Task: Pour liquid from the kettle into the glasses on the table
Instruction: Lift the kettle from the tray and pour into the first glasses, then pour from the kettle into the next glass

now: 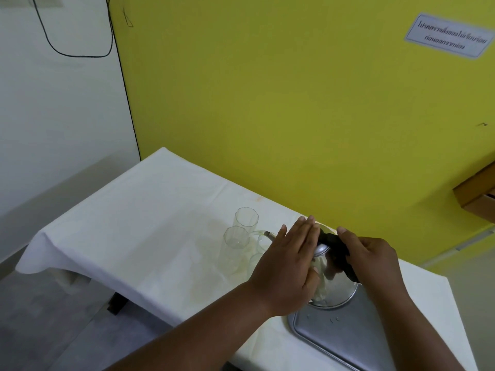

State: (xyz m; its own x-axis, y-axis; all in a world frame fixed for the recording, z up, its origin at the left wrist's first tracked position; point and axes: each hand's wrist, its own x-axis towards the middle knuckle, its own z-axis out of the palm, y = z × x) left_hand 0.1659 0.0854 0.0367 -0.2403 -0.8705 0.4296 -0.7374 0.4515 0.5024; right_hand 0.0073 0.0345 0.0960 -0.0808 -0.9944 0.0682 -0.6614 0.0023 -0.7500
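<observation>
A: Where does the kettle [332, 279] sit right now?

B: At the near-right part of the table [139, 210], its base at the far end of a metal tray [334, 341]. It looks tipped toward the glasses, though how far its base has lifted I can't tell.

A: And the hands?

B: The right hand [375, 253] is wrapped around the black handle [334, 242] on top — a firm grasp, fingers curled over it. The left hand [289, 263] lies flat and unclenched, fingers straight, palm over the lid side of the kettle. It seems to steady the lid rather than grip anything.

A: Which way do the glasses lie from there?

B: To the left and a little farther away. The spout [268, 235] points that way too, so the kettle's long axis, handle to spout, runs from the right hand toward the glasses. One tall clear glass [235, 245] stands just beside the spout tip; a second tall glass [246, 218] is right behind it. Another glass or two seem to stand under the left hand, but they're too hidden to count.

A: Any liquid flowing?

B: I can't make out a stream — the glasses are clear and look close to empty.

A: So what does the pour turn on?

B: On the spout tip clearing the rim of the nearest glass. I'd judge the right hand does the tilting, while the left, nearer the glasses, holds the lid.
</observation>
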